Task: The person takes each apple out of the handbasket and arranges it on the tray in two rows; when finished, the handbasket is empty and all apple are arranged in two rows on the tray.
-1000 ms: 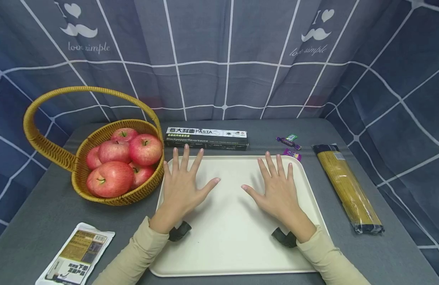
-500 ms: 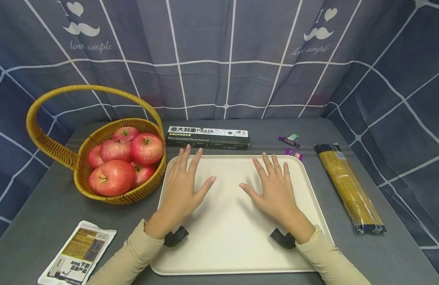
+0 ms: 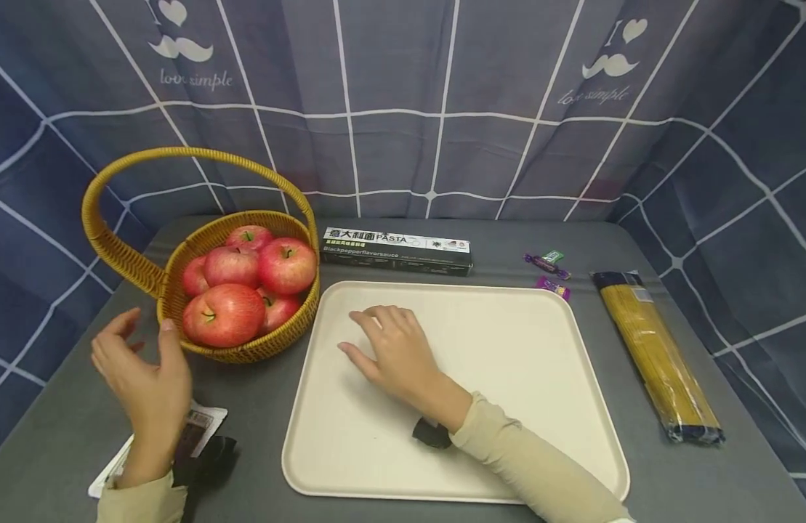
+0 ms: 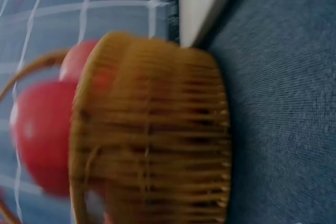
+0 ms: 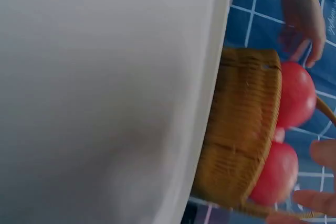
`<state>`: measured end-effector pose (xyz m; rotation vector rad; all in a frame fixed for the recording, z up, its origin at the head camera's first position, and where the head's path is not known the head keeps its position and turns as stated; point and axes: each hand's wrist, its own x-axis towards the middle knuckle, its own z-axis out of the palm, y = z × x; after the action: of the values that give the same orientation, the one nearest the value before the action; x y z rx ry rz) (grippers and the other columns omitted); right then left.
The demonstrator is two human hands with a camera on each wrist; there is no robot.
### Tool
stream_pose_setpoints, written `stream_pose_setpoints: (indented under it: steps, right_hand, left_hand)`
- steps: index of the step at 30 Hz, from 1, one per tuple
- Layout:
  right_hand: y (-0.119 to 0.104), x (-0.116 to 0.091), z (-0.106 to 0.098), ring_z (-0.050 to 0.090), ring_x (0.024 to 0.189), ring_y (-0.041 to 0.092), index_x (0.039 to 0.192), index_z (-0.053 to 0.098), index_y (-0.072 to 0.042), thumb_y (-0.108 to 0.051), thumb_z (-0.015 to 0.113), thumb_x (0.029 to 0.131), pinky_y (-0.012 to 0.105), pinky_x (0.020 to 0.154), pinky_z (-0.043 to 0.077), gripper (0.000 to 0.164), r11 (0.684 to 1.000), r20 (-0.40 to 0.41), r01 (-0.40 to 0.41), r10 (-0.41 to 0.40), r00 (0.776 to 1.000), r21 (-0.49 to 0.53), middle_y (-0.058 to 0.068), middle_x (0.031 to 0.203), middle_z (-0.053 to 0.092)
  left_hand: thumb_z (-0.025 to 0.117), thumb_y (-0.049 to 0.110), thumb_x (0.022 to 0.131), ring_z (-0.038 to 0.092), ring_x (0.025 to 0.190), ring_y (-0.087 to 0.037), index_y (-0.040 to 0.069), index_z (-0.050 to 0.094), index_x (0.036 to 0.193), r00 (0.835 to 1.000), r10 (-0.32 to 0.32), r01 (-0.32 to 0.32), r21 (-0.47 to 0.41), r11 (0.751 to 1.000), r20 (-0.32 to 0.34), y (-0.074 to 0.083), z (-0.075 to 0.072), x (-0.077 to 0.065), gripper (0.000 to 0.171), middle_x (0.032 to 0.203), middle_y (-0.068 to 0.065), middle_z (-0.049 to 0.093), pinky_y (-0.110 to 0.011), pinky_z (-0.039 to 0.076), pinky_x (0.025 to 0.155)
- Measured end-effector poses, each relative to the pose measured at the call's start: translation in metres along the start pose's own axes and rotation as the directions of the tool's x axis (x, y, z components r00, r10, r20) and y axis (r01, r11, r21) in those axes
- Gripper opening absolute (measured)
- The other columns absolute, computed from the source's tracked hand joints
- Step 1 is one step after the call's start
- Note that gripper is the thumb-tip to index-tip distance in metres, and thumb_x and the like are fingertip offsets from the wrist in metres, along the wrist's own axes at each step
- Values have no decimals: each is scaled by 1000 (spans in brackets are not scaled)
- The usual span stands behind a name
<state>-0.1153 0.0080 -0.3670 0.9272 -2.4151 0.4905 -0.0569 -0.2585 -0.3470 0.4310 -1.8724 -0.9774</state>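
Observation:
A wicker basket [image 3: 246,354] with a tall arched handle holds several red apples [image 3: 226,314] at the left of the table. Just in front of its left side is my left hand [image 3: 147,378], fingers loosely bent and thumb raised, holding nothing. Over the left half of a cream tray [image 3: 507,363] hovers my right hand [image 3: 397,349], its fingers pointing toward the basket, nothing in it. In the left wrist view the basket's woven side [image 4: 157,129] is near and blurred. The right wrist view catches some right fingertips [image 5: 317,203] beside the apples.
Behind the tray lies a black pasta box [image 3: 396,252]. Several small wrapped candies [image 3: 553,288] are at the tray's back right corner. A packet of spaghetti [image 3: 658,356] lies to the right. My left wrist partly covers a white pouch [image 3: 209,418] at front left.
Both hands have left their spread pose over the tray. The left hand moved left beside the basket; the right hand swung left across the tray. The head view has shifted left.

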Motion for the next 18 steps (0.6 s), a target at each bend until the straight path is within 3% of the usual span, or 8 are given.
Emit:
stream_pose_setpoints:
  steps: [1, 2, 4, 7, 9, 10, 13, 18]
  right_hand:
    - [-6, 5, 6, 55, 98, 16, 115, 59, -16, -48, 53, 86, 32, 86, 40, 44, 1000, -10, 27, -27, 1000, 2, -1, 104, 60]
    - [-13, 10, 12, 55, 99, 16, 116, 58, -16, -49, 53, 85, 31, 87, 40, 45, 999, -18, 51, -51, 999, 1, -1, 105, 59]
    - [-25, 19, 22, 54, 101, 16, 117, 57, -17, -51, 52, 85, 31, 88, 41, 47, 995, -36, 95, -95, 995, -8, 0, 107, 58]
    - [-44, 32, 34, 54, 103, 16, 120, 54, -16, -54, 53, 84, 29, 86, 43, 53, 989, -70, 149, -148, 986, 3, 2, 112, 56]
    - [-57, 44, 40, 53, 105, 16, 122, 51, -14, -55, 54, 82, 28, 87, 44, 57, 985, -97, 170, -166, 981, 26, 5, 117, 54]
    - [-64, 50, 42, 54, 104, 15, 123, 50, -14, -56, 54, 81, 28, 87, 45, 59, 984, -113, 176, -171, 979, 38, 7, 119, 53]
    - [-84, 71, 46, 51, 111, 16, 125, 47, -14, -60, 55, 78, 27, 91, 44, 66, 980, -148, 181, -168, 974, 78, 10, 127, 48]
    - [-105, 101, 53, 43, 123, 17, 132, 44, -23, -68, 55, 71, 27, 90, 45, 77, 977, -121, 188, -175, 977, 105, 8, 134, 44]
  left_hand:
    - [53, 19, 87, 37, 107, -2, 10, 49, 123, 993, -95, 91, 57, 994, 71, -8, -5, 2, 37, 112, 13, 44, -18, 30, 86]
    - [51, 21, 89, 35, 112, -7, 14, 44, 129, 973, -183, 169, 106, 980, 140, -16, -9, 4, 41, 116, 11, 41, -20, 30, 89]
    - [46, 24, 92, 33, 121, -19, 18, 35, 137, 909, -321, 292, 144, 946, 267, -28, -12, 6, 47, 130, -4, 39, -26, 31, 98]
    - [42, 27, 95, 27, 131, -25, 19, 21, 144, 817, -400, 389, 115, 914, 416, -41, -10, 5, 54, 145, -15, 27, -31, 27, 107]
    - [40, 27, 96, 25, 134, -22, 21, 15, 145, 782, -407, 433, 59, 900, 471, -46, -9, 4, 56, 148, -16, 23, -23, 25, 108]
    - [40, 28, 96, 25, 134, -20, 22, 13, 145, 771, -410, 450, 39, 892, 487, -47, -8, 4, 57, 148, -15, 22, -17, 26, 105]
    - [40, 29, 96, 23, 135, -18, 25, 10, 145, 767, -394, 462, -8, 887, 506, -49, -8, 3, 58, 149, -16, 19, -6, 26, 99]
    - [40, 28, 96, 23, 136, -21, 26, 9, 145, 773, -378, 461, -41, 886, 509, -48, -10, 3, 59, 150, -14, 18, -12, 26, 103]
